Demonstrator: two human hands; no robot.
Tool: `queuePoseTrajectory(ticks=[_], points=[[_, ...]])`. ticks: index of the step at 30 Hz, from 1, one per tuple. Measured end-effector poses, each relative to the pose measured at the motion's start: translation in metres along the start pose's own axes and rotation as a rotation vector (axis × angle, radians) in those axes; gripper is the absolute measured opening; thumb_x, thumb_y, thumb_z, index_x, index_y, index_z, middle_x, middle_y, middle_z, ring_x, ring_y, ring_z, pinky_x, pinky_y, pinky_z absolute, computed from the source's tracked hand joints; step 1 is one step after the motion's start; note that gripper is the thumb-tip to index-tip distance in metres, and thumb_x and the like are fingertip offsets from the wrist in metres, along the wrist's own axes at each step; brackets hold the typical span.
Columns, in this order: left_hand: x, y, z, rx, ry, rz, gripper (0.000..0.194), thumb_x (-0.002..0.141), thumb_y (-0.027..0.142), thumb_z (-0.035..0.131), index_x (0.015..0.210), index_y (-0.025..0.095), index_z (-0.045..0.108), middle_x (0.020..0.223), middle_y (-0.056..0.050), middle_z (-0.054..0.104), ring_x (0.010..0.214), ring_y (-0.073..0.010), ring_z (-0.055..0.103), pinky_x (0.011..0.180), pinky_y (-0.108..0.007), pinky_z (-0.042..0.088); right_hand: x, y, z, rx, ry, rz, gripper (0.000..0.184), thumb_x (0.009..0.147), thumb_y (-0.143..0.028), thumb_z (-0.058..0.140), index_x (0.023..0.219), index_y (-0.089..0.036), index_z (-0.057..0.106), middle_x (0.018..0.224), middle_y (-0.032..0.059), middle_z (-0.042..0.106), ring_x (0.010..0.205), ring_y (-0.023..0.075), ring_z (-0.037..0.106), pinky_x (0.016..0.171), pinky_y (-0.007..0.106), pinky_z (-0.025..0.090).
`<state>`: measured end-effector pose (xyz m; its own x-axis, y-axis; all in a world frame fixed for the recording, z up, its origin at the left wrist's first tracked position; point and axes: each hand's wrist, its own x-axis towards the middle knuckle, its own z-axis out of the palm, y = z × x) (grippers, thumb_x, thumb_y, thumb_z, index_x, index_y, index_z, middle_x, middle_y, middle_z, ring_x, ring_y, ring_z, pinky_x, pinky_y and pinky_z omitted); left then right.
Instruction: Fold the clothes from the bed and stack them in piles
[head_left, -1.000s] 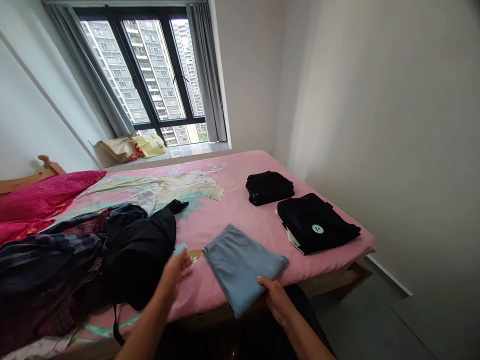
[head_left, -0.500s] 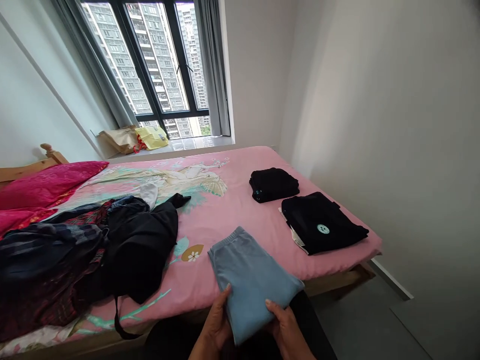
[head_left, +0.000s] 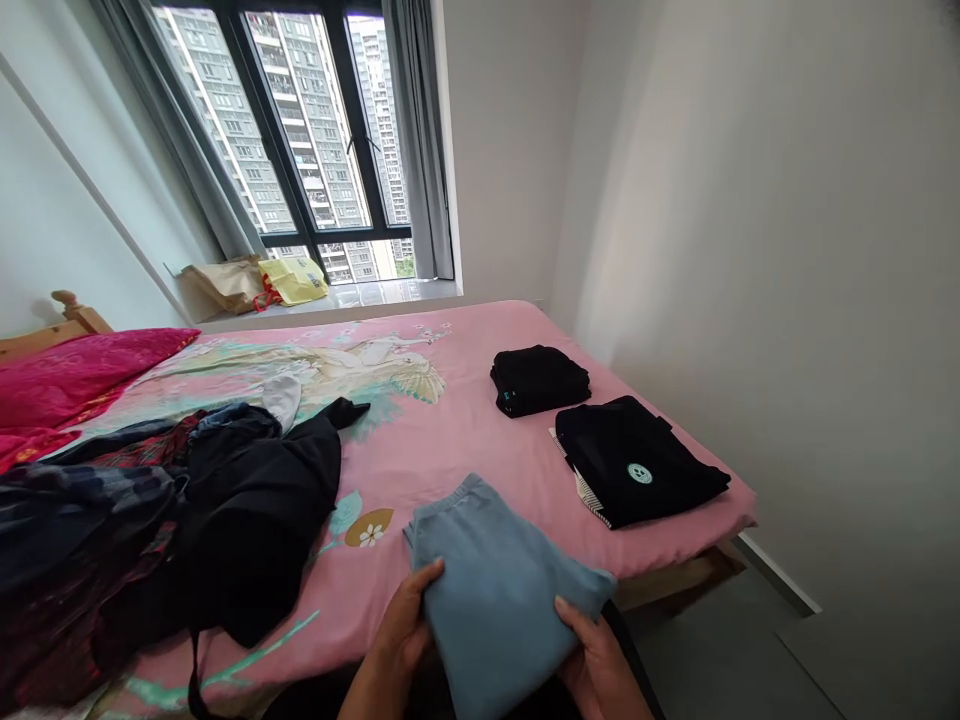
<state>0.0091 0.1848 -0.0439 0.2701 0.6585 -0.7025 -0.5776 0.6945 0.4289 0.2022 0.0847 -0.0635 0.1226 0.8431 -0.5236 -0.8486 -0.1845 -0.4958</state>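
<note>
Folded blue garment (head_left: 502,600) in both hands at bed's near edge

Head cam: L hand (head_left: 405,625) grips garment's L side, thumb on top, other fingers mostly hidden under/behind cloth. R hand (head_left: 596,655) grips lower R side, same way, thumb on top. Both closed on the fabric, set apart w/ cloth btwn them. Garment's folded flat-ish, ribbed waistband end pointing away twd window (head_left: 300,130), near end over person's dark-clad lap (head_left: 319,690). Far end is over the pink sheet (head_left: 450,430); can't tell if it's touching.

R side of bed: black folded stack (head_left: 540,380) w/ small light-blue marks, farther back; black folded top (head_left: 645,460) w/ round pale badge, closer, just beside the stack, striped cloth (head_left: 592,500) sticking out under its L edge.

L side: big loose heap of dark clothes (head_left: 247,520), incl. plaid pcs, a strap hanging off the near bed edge. Small pale-grey cloth (head_left: 282,400) at heap's far side. Sheet has bird + flower print; brown/teal leaf motif shows btwn heap & garment.

Bkgd: magenta pillows (head_left: 82,370) by wooden headboard (head_left: 75,320), far L. Brown paper bag (head_left: 229,284) & yellow bag (head_left: 296,280) together on sill (head_left: 375,292), grey curtains (head_left: 424,140) either side of window.
</note>
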Motion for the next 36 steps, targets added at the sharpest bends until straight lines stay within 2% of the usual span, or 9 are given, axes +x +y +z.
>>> queuePoseTrajectory(ticks=[4,8,12,18,22,25,30,33,36], points=[[-0.013,0.012,0.02,0.046,-0.002,-0.106,0.055,0.074,0.015,0.069,0.125,0.005,0.05,0.088,-0.016,0.073,0.087,-0.0348,0.069,0.073,-0.042,0.058,-0.005,-0.025,0.015,0.026,0.0,-0.004,0.074,0.06,-0.04,0.08,0.128,-0.024,0.054,0.105,0.0054,0.07,0.099,0.0273,0.063,0.088,0.04,0.047],[-0.001,0.036,0.064,0.181,-0.032,0.07,0.046,0.074,0.011,0.068,0.118,0.004,0.053,0.086,-0.016,0.073,0.08,-0.0328,0.07,0.069,-0.039,0.059,0.007,-0.073,0.037,0.042,-0.085,-0.021,0.066,0.063,-0.038,0.077,0.125,-0.024,0.056,0.103,0.0062,0.07,0.098,0.0282,0.063,0.086,0.041,0.048],[0.038,0.083,0.15,0.291,-0.191,0.226,0.037,0.074,0.01,0.066,0.11,0.007,0.059,0.081,-0.012,0.073,0.069,-0.0266,0.07,0.064,-0.034,0.058,0.046,-0.148,0.074,-0.077,-0.161,-0.17,0.065,0.072,-0.032,0.072,0.132,-0.026,0.047,0.114,0.0058,0.066,0.1,0.0248,0.062,0.081,0.037,0.051],[0.118,0.171,0.303,0.4,-0.408,0.381,0.037,0.072,0.007,0.061,0.109,0.007,0.062,0.077,-0.01,0.072,0.067,-0.0221,0.068,0.069,-0.033,0.058,0.149,-0.262,0.135,-0.09,-0.288,-0.459,0.057,0.071,-0.023,0.072,0.124,-0.026,0.054,0.109,0.0031,0.067,0.09,0.0213,0.063,0.067,0.032,0.055],[0.196,0.208,0.368,0.488,-0.423,0.4,0.037,0.072,0.009,0.061,0.108,0.008,0.061,0.077,-0.01,0.072,0.069,-0.0222,0.068,0.073,-0.034,0.058,0.231,-0.312,0.143,-0.111,-0.298,-0.53,0.04,0.072,-0.03,0.071,0.111,-0.027,0.06,0.103,-0.0009,0.068,0.084,0.0177,0.063,0.064,0.03,0.057],[0.271,0.209,0.381,0.528,-0.365,0.364,0.035,0.072,0.009,0.062,0.106,0.009,0.061,0.075,-0.009,0.07,0.065,-0.0216,0.067,0.071,-0.036,0.058,0.301,-0.325,0.12,-0.254,-0.144,-0.456,0.032,0.073,-0.031,0.069,0.102,-0.025,0.06,0.097,-0.0004,0.067,0.078,0.0161,0.064,0.065,0.032,0.057],[0.377,0.176,0.35,0.578,-0.259,0.34,0.032,0.071,0.01,0.067,0.102,0.013,0.06,0.079,-0.007,0.068,0.058,-0.0163,0.064,0.063,-0.031,0.056,0.388,-0.31,0.061,-0.385,0.163,-0.248,0.036,0.07,-0.033,0.071,0.098,-0.019,0.054,0.079,0.0041,0.064,0.062,0.0183,0.064,0.052,0.035,0.055],[0.403,0.171,0.338,0.556,-0.241,0.362,0.034,0.071,0.017,0.072,0.103,0.017,0.059,0.088,-0.007,0.068,0.065,-0.0156,0.065,0.065,-0.029,0.056,0.405,-0.305,0.043,-0.39,0.208,-0.24,0.047,0.072,-0.055,0.065,0.102,-0.021,0.053,0.085,0.0053,0.064,0.066,0.0194,0.066,0.048,0.031,0.054],[0.406,0.179,0.348,0.548,-0.218,0.339,0.034,0.07,0.021,0.075,0.1,0.013,0.061,0.086,-0.009,0.069,0.067,-0.0179,0.065,0.064,-0.03,0.056,0.409,-0.305,0.043,-0.413,0.249,-0.284,0.051,0.068,-0.055,0.069,0.101,-0.02,0.054,0.085,0.0063,0.064,0.063,0.0195,0.066,0.036,0.022,0.045]])
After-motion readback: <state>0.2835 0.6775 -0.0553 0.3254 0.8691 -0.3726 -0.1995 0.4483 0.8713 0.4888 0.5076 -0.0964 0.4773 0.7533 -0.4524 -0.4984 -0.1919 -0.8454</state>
